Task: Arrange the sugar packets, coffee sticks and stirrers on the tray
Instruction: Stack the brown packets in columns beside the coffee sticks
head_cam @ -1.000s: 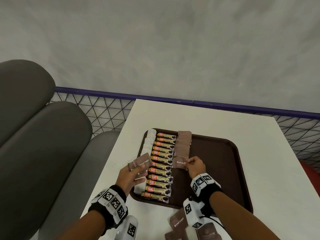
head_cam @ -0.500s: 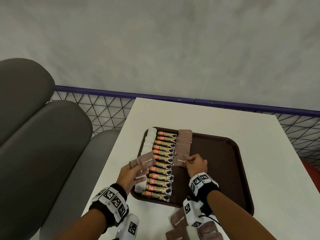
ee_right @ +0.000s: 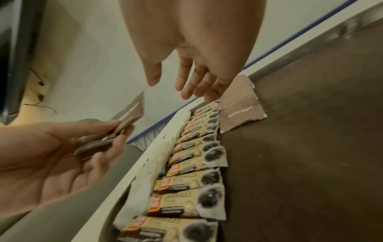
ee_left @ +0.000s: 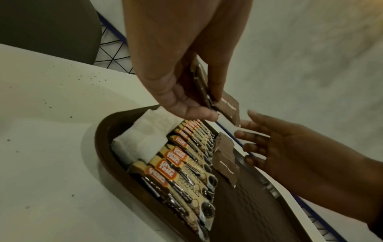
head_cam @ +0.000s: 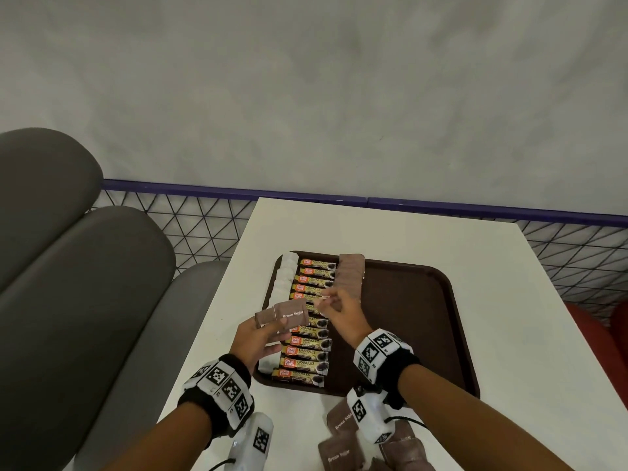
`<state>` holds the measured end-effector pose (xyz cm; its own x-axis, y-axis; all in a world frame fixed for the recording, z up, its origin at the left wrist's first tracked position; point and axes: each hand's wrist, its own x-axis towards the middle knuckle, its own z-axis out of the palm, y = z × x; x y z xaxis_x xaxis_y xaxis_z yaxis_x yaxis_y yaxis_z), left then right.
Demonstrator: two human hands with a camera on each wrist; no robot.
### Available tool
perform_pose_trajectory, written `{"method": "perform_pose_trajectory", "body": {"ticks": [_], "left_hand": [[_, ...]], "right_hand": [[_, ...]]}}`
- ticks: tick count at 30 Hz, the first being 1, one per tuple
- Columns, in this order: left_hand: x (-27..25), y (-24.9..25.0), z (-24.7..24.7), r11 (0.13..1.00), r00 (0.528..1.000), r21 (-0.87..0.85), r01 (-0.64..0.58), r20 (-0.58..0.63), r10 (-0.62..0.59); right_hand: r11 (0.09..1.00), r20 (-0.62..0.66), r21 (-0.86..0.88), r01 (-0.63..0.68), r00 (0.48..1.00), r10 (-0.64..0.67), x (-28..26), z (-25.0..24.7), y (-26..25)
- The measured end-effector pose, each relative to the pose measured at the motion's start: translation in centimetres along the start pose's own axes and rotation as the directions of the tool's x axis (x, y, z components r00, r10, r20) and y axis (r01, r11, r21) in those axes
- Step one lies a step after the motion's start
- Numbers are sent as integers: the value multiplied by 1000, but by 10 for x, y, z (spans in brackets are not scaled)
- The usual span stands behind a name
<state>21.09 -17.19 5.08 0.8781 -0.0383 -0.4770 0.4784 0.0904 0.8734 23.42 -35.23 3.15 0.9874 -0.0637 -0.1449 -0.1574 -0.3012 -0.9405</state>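
A dark brown tray (head_cam: 424,300) sits on the white counter (head_cam: 509,300), its long side running from 6 to 12 o'clock. Along its 9 o'clock edge lies a column of white packets (head_cam: 284,277); just beside them, toward 3 o'clock, a tight column of coffee sticks (head_cam: 307,355) marked "Granules" runs the whole length of the tray. Next toward 3 o'clock, a shorter column of brown sugar packets (head_cam: 351,273) overlaps from the 12 o'clock end down to about the middle, touching the ends of the coffee sticks.

The left hand (head_cam: 260,338) is held above the tray's 9 o'clock rim, its thumb and fingers pinching a small fanned stack of held packets (head_cam: 289,314) — the top one reads "Brown Sugar". In the left wrist view these same packets stick out past the fingertips toward 3 o'clock.

The right hand (head_cam: 343,309) hovers over the coffee sticks and the near end of the sugar column, fingers loosely extended and spread, holding nothing; in the right wrist view its fingertips (ee_right: 186,91) point toward 9 o'clock at the held stack, near it but not touching.

At 6 o'clock, off the tray on the counter, a few loose packets (head_cam: 339,433) of brown sugar lie scattered, partly hidden under the right wrist — their number cannot be told. A grey cushioned seat (head_cam: 85,283) stands at 9 o'clock of the counter.
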Motion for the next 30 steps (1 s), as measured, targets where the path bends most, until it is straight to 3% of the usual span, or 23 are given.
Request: {"method": "perform_pose_trajectory", "body": {"ticks": [4,11,16,19,22,25,30], "left_hand": [[-6,3,7,1000,999,26,-11,35,10],[-8,3,8,1000,999,2,-2,38,2],[-3,-3,1,1000,999,-12,-10,-52,9],[3,-8,-7,1000,993,-14,15,-116,-17],[3,-9,-12,999,994,-9,35,-105,-36],[5,-10,-16,999,996,29,37,-86,-34],[5,-12,-19,998,996,66,-16,-81,21]], "right_hand": [[997,148,67,34,988,-44,-9,12,-8],[997,137,74,25,990,-35,-10,7,-3],[996,-73,77,-51,996,56,-8,-11,11],[988,-238,60,-141,959,151,-3,-28,24],[976,-338,-4,-217,919,202,0,-44,34],[954,-349,-83,-287,905,242,1,-53,44],[928,-264,-167,-333,922,283,4,-48,54]]}}
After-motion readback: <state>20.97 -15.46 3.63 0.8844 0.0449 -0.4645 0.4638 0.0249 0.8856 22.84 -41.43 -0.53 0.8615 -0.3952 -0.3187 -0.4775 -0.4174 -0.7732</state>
